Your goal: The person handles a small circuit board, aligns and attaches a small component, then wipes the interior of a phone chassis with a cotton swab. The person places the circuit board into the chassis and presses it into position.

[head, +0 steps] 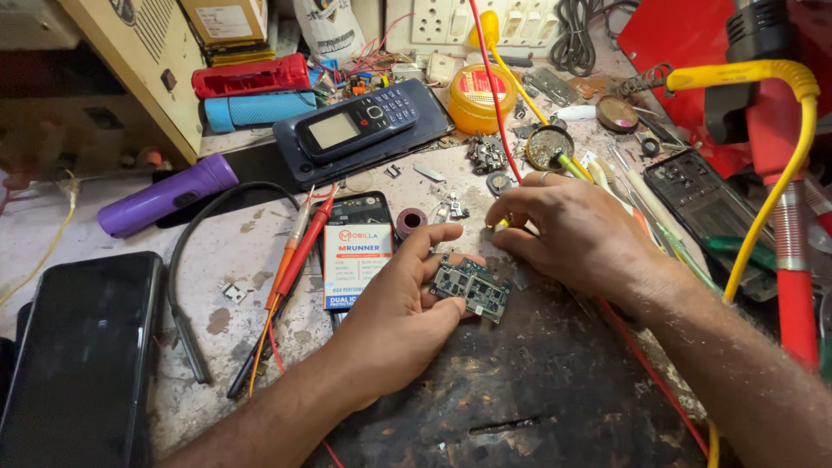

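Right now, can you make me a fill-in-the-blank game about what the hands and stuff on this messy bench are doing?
1. The left hand holds a small green ____ board.
2. The torch lying at the left of the bench is ____ in colour.
3. The keypad phone rests on top of a bigger dark ____.
4. The right hand wears a ____ on one finger.

Missing words: circuit; purple; phone; ring
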